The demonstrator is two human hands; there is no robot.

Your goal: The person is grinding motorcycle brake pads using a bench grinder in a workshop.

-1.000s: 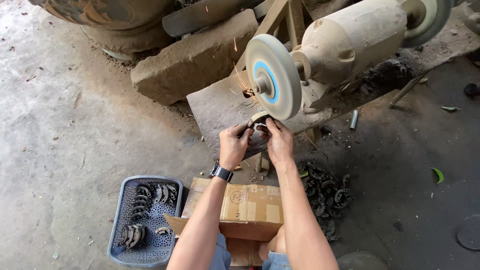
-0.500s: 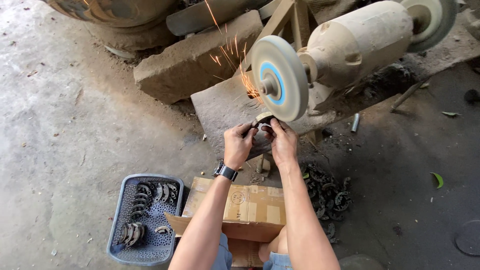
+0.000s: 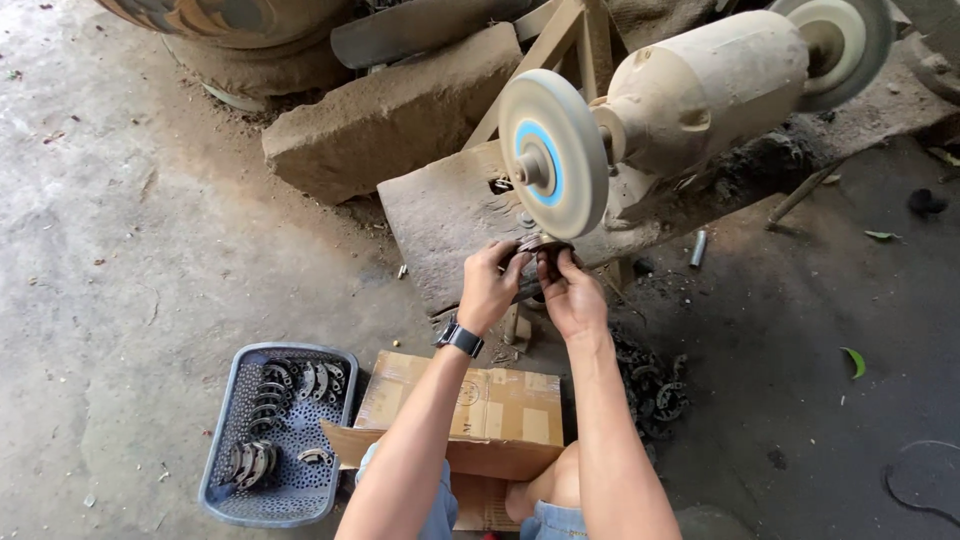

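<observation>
2 hands (image 3: 530,285), 1 metal part (image 3: 540,245), 2 wheels (image 3: 552,150)

You're in a rough outdoor workshop: a dusty bench grinder (image 3: 690,100), bare concrete floor (image 3: 130,260), and a basket (image 3: 230,490) of metal parts (image 3: 285,385).

Sparks gone; metal part (image 3: 540,247) just below grinding wheel (image 3: 553,152)

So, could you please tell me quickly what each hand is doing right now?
Left hand: closed on the curved metal part.
Right hand: closed on the same part.
</observation>
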